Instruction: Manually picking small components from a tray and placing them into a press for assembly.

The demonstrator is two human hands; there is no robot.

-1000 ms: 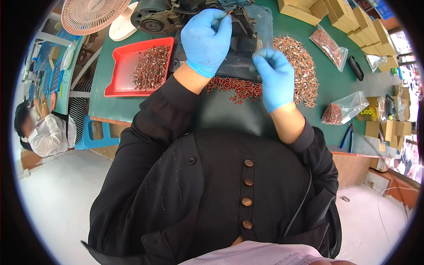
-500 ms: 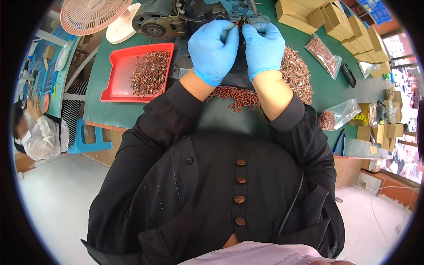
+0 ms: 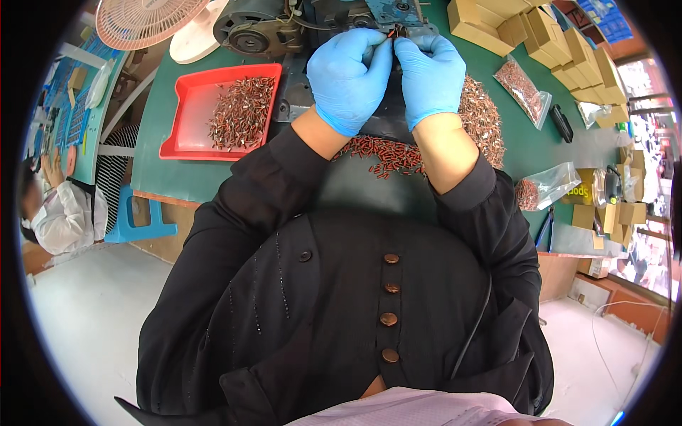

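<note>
Small reddish-brown metal piece [image 3: 395, 31], thin and short, sits pinched between the fingertips of both gloved hands at the front edge of the dark grey bench machine [image 3: 334, 18], right where the two hands meet; it is too small to tell its exact shape.

Far to the left of the machine, beyond the table edge, a person in a white top [image 3: 60, 213] sits low by a blue plastic stool [image 3: 135, 220]. A round pink fan guard [image 3: 145, 18] lies left of the machine at the table's far side. Just left of the machine, on the green table top [image 3: 163, 135], rests a red rectangular plastic tray [image 3: 192, 121] holding a heap of the same small reddish-brown pieces.

The left hand [image 3: 348, 74], in a blue glove, has its fingers curled in, thumb and forefinger closed on the piece. Touching it fingertip to fingertip, the right hand [image 3: 430, 74], also blue-gloved, grips the same piece from the other side. Below the hands, near the machine's front, loose reddish pieces [image 3: 383, 153] are scattered, and a larger pile [image 3: 483, 117] spreads right of the right hand.

Right of the machine lie clear plastic bags [image 3: 526, 89] of such pieces, and stacked tan cardboard boxes [image 3: 540, 35] stand at the far right.
</note>
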